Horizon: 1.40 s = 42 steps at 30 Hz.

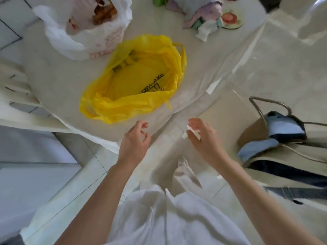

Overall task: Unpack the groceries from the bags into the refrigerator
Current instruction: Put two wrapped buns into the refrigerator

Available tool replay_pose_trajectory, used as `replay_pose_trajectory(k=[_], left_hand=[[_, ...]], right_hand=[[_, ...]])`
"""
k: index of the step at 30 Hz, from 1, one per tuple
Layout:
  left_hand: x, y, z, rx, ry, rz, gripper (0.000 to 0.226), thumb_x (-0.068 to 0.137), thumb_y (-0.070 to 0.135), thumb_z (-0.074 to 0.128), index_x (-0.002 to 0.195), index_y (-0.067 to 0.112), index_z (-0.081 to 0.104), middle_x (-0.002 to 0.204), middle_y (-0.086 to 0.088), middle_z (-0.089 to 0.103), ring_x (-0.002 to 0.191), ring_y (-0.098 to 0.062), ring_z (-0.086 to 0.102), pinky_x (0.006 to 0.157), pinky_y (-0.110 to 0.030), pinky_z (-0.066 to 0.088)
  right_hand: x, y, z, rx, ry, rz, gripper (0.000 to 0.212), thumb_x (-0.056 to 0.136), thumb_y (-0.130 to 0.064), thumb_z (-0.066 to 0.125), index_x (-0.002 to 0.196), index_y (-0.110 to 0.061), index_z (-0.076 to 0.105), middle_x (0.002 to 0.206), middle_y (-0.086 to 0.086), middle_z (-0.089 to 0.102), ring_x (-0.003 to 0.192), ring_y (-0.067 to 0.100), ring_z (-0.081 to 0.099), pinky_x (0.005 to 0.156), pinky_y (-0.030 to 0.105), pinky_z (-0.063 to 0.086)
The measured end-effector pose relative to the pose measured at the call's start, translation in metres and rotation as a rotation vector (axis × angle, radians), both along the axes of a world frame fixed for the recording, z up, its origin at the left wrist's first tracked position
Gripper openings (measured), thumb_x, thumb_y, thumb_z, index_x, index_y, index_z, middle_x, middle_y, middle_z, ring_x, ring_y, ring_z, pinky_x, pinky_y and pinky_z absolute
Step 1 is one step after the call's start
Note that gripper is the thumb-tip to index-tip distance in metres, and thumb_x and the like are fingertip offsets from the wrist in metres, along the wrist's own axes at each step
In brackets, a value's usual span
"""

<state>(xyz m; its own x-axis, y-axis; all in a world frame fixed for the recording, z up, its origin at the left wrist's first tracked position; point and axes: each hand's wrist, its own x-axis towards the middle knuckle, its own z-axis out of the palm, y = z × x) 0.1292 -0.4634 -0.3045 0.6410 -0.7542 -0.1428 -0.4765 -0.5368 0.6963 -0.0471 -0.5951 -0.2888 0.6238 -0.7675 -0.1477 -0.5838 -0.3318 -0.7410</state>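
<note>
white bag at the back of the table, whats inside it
Through the open mouth of the white bag something brown-orange shows, too blurred to name. A red patch shows through the thin plastic lower down. Whatever lies deeper is covered by the bag's walls.

A crumpled yellow plastic bag [134, 78] lies open on the table; behind it sits a white plastic bag [85, 27] holding brownish food.

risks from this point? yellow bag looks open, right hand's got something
1. Right hand pinches a small white scrap, so it may fumble its next grab.
2. The yellow bag lies slack and open near the table edge; a tug could drag it off.
3. The white bag sags open; contents may spill.
</note>
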Motion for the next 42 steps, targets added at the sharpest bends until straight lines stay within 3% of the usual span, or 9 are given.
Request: replay_pose_trajectory(k=[3, 11, 15, 19, 24, 29, 37, 42], left_hand=[[0.003, -0.030, 0.005, -0.008, -0.033, 0.127, 0.026, 0.092, 0.011, 0.058, 0.117, 0.012, 0.057, 0.116, -0.002, 0.065, 0.103, -0.020, 0.059, 0.086, -0.034, 0.048], [0.020, -0.074, 0.008, 0.067, -0.039, 0.290, 0.032, 0.091, 0.016, 0.055, 0.123, 0.017, 0.056, 0.123, 0.000, 0.061, 0.114, -0.018, 0.053, 0.090, -0.030, 0.040], [0.047, -0.085, 0.009, 0.083, -0.079, 0.354, 0.034, 0.091, 0.016, 0.058, 0.125, 0.018, 0.056, 0.123, -0.001, 0.061, 0.115, -0.018, 0.052, 0.090, -0.023, 0.035], [0.094, -0.095, 0.009, 0.092, -0.149, 0.381, 0.035, 0.092, 0.016, 0.058, 0.127, 0.016, 0.055, 0.126, -0.001, 0.061, 0.119, -0.019, 0.051, 0.092, -0.025, 0.038], [0.154, -0.111, 0.015, 0.086, -0.195, 0.372, 0.038, 0.090, 0.011, 0.059, 0.128, 0.012, 0.056, 0.125, -0.007, 0.061, 0.120, -0.025, 0.050, 0.096, -0.032, 0.039], [0.216, -0.130, 0.024, 0.086, -0.246, 0.320, 0.038, 0.088, 0.008, 0.059, 0.125, 0.008, 0.057, 0.123, -0.012, 0.062, 0.120, -0.029, 0.049, 0.097, -0.028, 0.032], [0.294, -0.170, 0.020, 0.128, -0.334, 0.202, 0.031, 0.085, 0.009, 0.063, 0.116, 0.006, 0.061, 0.112, -0.013, 0.065, 0.112, -0.033, 0.053, 0.092, -0.040, 0.045], [0.340, -0.205, 0.015, 0.170, -0.455, 0.106, 0.031, 0.080, 0.008, 0.067, 0.109, 0.002, 0.062, 0.109, -0.015, 0.064, 0.108, -0.035, 0.055, 0.088, -0.045, 0.053]], right_hand=[[0.019, -0.047, 0.008, -0.032, -0.007, 0.140, 0.033, 0.095, -0.018, 0.055, 0.127, -0.010, 0.052, 0.122, 0.006, 0.060, 0.112, 0.016, 0.057, 0.095, 0.031, 0.045], [0.085, -0.142, 0.018, -0.120, -0.074, 0.435, 0.030, 0.091, -0.015, 0.061, 0.119, -0.004, 0.056, 0.114, 0.009, 0.063, 0.104, 0.018, 0.060, 0.085, 0.016, 0.039], [0.132, -0.169, 0.021, -0.160, -0.094, 0.487, 0.031, 0.092, -0.018, 0.061, 0.120, -0.007, 0.057, 0.116, 0.008, 0.063, 0.104, 0.022, 0.062, 0.086, 0.030, 0.047], [0.184, -0.186, 0.028, -0.144, -0.048, 0.523, 0.033, 0.095, -0.024, 0.055, 0.126, -0.013, 0.054, 0.123, 0.002, 0.057, 0.109, 0.016, 0.056, 0.086, 0.024, 0.041], [0.236, -0.200, 0.032, -0.184, -0.071, 0.554, 0.033, 0.094, -0.025, 0.056, 0.124, -0.012, 0.055, 0.124, 0.002, 0.058, 0.110, 0.018, 0.058, 0.089, 0.029, 0.046], [0.290, -0.212, 0.036, -0.217, -0.068, 0.581, 0.033, 0.094, -0.026, 0.056, 0.124, -0.012, 0.055, 0.123, 0.001, 0.058, 0.107, 0.017, 0.059, 0.088, 0.028, 0.047], [0.369, -0.252, 0.040, -0.254, -0.022, 0.656, 0.032, 0.094, -0.025, 0.057, 0.124, -0.014, 0.054, 0.121, 0.001, 0.058, 0.109, 0.022, 0.058, 0.091, 0.040, 0.049], [0.426, -0.292, 0.042, -0.274, 0.027, 0.750, 0.036, 0.094, -0.024, 0.056, 0.128, -0.013, 0.050, 0.125, 0.004, 0.057, 0.114, 0.021, 0.055, 0.096, 0.036, 0.046]])
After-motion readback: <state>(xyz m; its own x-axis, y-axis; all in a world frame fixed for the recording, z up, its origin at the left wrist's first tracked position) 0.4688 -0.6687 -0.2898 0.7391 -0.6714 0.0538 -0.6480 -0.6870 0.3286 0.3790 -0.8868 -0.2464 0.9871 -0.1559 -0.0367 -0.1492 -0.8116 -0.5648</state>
